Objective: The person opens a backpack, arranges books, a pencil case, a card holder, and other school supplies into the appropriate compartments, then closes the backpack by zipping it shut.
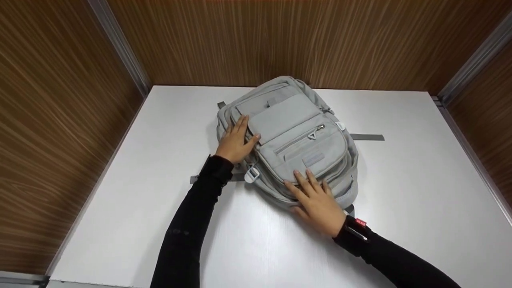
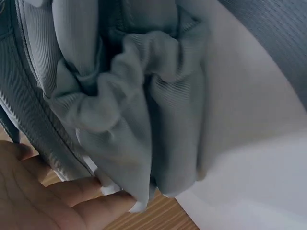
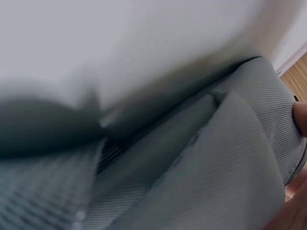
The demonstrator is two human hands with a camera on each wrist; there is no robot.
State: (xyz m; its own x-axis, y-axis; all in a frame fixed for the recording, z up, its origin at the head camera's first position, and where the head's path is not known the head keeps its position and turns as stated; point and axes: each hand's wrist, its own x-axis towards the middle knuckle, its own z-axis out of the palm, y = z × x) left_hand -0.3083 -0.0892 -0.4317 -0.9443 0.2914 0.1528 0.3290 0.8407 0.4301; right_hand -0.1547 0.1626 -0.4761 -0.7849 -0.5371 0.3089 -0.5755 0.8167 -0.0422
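A light grey backpack (image 1: 296, 120) lies at a slant on the white table, front pockets facing up. My left hand (image 1: 236, 144) rests on its left side, fingers spread along the edge of the front pocket. In the left wrist view, the left fingers (image 2: 81, 196) touch the bag beside a gathered side pocket (image 2: 120, 105). My right hand (image 1: 320, 206) lies on the lower end of the bag with straight, spread fingertips on the front pocket. The right wrist view shows grey fabric folds (image 3: 206, 167) up close, with part of the right fingers (image 3: 292, 206) at the edge.
Grey straps stick out from under the bag, one to the right (image 1: 368, 137) and one to the left (image 1: 195, 179). Wood-grain panels (image 1: 224, 44) enclose the white table (image 1: 400, 200) at the back and both sides.
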